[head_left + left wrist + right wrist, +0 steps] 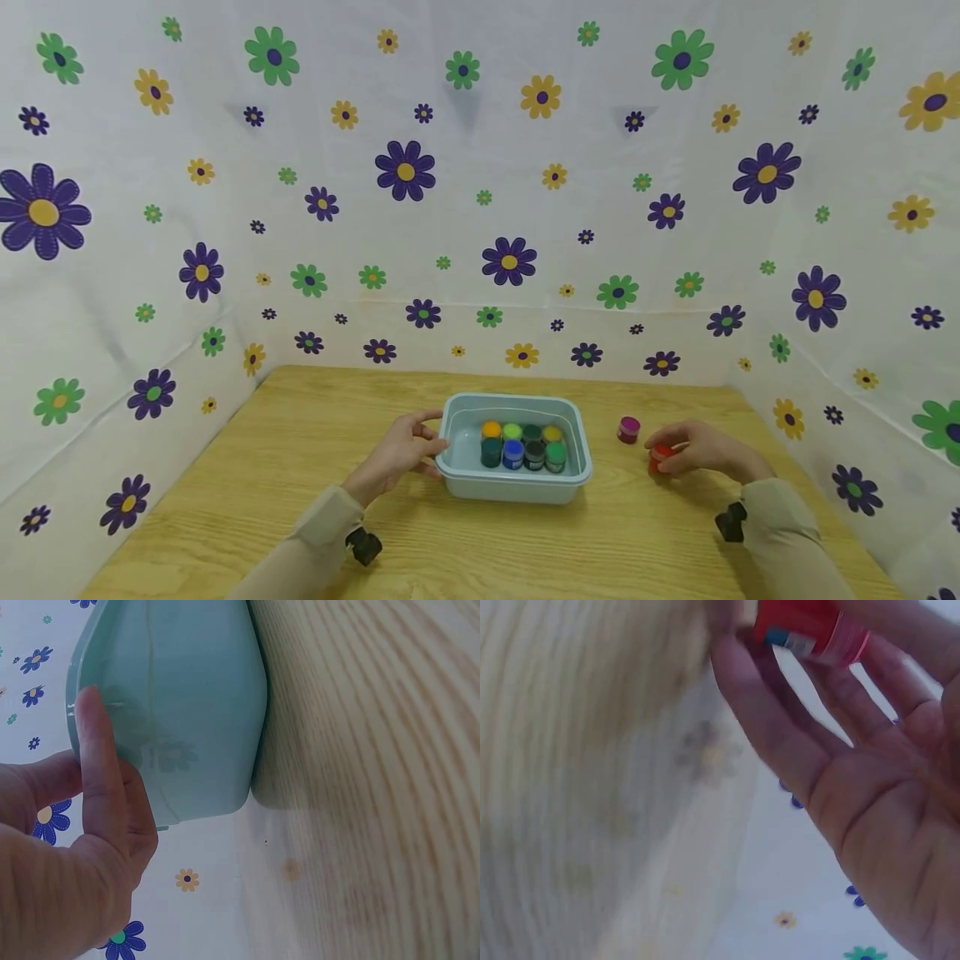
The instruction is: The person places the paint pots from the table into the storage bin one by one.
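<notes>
A light blue plastic tub (510, 489) stands on the table, and my left hand (396, 457) grips its left rim. The left wrist view shows the fingers of that hand (97, 817) around the edge of the tub (195, 697). Right of the tub, my right hand (708, 450) holds a small red paint jar (657, 461) between thumb and fingers. In the right wrist view, the red jar (802, 626) shows a label and a clear band. Several paint jars, among them a blue one (513, 455) and an orange one (491, 429), stand inside the tub.
A magenta paint jar (628, 430) stands on the wooden table (300, 467), between the tub and my right hand. White cloth walls (450, 233) with printed flowers enclose the table at the back and both sides.
</notes>
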`<state>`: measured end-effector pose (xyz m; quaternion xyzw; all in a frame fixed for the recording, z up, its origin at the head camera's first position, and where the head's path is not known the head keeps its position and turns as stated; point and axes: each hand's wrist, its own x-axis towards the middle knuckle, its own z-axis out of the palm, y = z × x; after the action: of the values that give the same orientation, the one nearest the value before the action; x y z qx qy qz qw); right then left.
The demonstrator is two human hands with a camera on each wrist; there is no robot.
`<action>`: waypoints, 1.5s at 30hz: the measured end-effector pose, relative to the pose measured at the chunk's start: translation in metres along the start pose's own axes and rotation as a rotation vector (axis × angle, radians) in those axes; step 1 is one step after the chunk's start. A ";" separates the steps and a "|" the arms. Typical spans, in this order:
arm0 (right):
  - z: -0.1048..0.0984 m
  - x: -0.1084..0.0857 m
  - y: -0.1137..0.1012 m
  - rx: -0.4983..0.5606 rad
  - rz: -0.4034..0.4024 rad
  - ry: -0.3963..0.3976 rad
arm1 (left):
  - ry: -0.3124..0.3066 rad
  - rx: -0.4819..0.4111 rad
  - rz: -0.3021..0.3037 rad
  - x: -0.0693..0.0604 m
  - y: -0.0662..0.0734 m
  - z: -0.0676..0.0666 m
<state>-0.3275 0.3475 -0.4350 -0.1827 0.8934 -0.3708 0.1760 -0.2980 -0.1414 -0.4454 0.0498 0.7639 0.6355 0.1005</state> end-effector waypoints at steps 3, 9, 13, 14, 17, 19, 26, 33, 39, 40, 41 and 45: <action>0.004 0.003 -0.010 0.088 -0.016 -0.053 | 0.000 -0.003 0.002 0.000 0.000 0.000; 0.019 0.010 -0.029 0.248 -0.035 -0.140 | -0.002 -0.004 -0.002 -0.002 0.002 0.001; 0.028 0.018 -0.047 0.284 -0.094 -0.186 | -0.007 -0.010 0.010 -0.002 0.001 0.001; 0.029 0.020 -0.051 0.291 -0.110 -0.196 | -0.005 -0.011 0.010 -0.002 0.001 0.000; 0.033 0.025 -0.065 0.313 -0.165 -0.217 | 0.001 -0.006 0.004 -0.002 0.001 0.001; 0.035 0.028 -0.073 0.327 -0.192 -0.217 | 0.006 -0.004 -0.001 -0.001 0.001 0.001; 0.050 0.044 -0.097 0.286 -0.233 -0.150 | 0.003 0.000 0.009 0.000 0.001 0.001; 0.081 0.066 -0.122 0.218 -0.243 -0.069 | 0.000 -0.003 0.008 -0.002 0.000 0.001; 0.099 0.083 -0.138 0.166 -0.214 -0.076 | -0.008 -0.014 0.011 -0.002 0.001 0.000; 0.102 0.086 -0.141 0.164 -0.204 -0.068 | -0.010 -0.018 0.011 -0.002 0.000 0.000; 0.104 0.088 -0.144 0.166 -0.193 -0.058 | -0.011 -0.022 0.010 -0.002 0.000 0.000; 0.114 0.099 -0.155 0.170 -0.149 -0.007 | -0.015 -0.034 0.016 -0.001 -0.001 -0.001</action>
<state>-0.3323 0.1315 -0.4158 -0.2343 0.8419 -0.4568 0.1662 -0.2974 -0.1424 -0.4466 0.0588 0.7517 0.6489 0.1018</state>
